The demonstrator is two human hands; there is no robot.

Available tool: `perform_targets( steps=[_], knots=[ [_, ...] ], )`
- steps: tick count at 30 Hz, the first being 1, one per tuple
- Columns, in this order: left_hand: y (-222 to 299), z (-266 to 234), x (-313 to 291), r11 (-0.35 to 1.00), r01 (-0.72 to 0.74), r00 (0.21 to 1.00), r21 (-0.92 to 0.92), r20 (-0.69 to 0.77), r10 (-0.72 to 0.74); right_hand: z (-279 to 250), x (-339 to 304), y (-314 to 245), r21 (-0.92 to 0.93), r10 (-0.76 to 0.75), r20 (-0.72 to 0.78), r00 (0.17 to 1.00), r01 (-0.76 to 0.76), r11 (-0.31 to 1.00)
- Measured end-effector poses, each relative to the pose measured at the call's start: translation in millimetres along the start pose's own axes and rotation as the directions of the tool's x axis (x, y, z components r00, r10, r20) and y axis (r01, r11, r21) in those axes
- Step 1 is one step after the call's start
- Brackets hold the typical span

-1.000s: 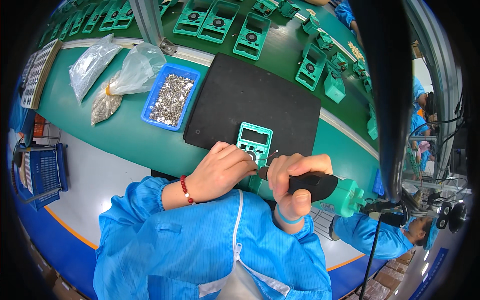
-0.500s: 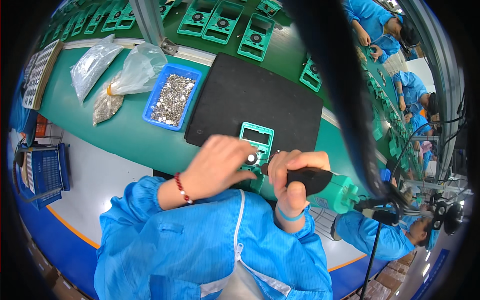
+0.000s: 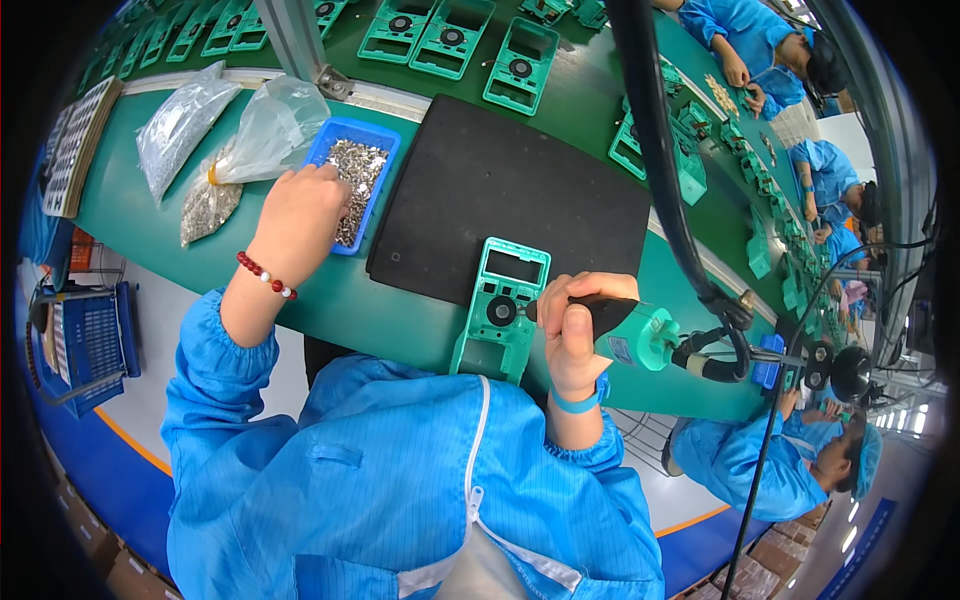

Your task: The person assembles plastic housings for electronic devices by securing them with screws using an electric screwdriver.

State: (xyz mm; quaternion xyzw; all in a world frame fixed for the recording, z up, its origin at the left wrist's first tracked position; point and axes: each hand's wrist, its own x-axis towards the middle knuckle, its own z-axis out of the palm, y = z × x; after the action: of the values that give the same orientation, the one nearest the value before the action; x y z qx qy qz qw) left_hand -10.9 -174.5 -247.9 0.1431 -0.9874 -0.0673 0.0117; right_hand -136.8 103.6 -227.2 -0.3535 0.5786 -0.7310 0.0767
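My left hand point(image 3: 305, 205), with a red-and-white bead bracelet at its wrist, reaches into the blue tray point(image 3: 378, 205) of small metal parts point(image 3: 355, 165). Its fingers are curled down, and the tips are hidden. My right hand point(image 3: 575, 325) grips a green-and-black electric screwdriver point(image 3: 640, 335), held nearly level with its tip end toward the housing. Close to that end lies a green plastic housing point(image 3: 508, 285) with a round black part point(image 3: 501, 311) in its middle. It rests partly on the black mat point(image 3: 520, 190) and reaches past the near edge toward me.
Left of the tray lie two plastic bags point(image 3: 185, 130) of small parts. Beyond the mat, similar green housings point(image 3: 450, 38) stand on a green surface. A thick black cable point(image 3: 660, 140) hangs at the right. Several people in blue work along the right side.
My left hand has moved from over the housing, left and away from me, to the parts tray. The housing now shows more fully. The right hand has shifted slightly, still gripping the screwdriver.
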Motion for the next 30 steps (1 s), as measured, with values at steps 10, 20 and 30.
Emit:
perform_targets(
  steps=[10, 20, 30],
  knots=[
    [17.7, -7.1, -0.7, 0.932, 0.019, 0.954, -0.361, -0.273, -0.125, -0.3, 2.3, 8.2, 0.021, 0.012, -0.005, 1.0, -0.012, 1.0],
    [113.6, 12.6, -30.0, 0.653, -0.431, 0.9, -0.623, -0.346, 0.264, -0.3, 5.0, 11.1, 0.076, 0.024, 0.039, 0.999, -0.027, 0.997],
    [142.7, 32.1, -33.6, 0.723, -0.532, 0.836, -0.44, -0.405, 0.369, -1.9, 1.0, 13.4, 0.066, 0.034, 0.022, 0.999, -0.035, 0.997]
  ],
)
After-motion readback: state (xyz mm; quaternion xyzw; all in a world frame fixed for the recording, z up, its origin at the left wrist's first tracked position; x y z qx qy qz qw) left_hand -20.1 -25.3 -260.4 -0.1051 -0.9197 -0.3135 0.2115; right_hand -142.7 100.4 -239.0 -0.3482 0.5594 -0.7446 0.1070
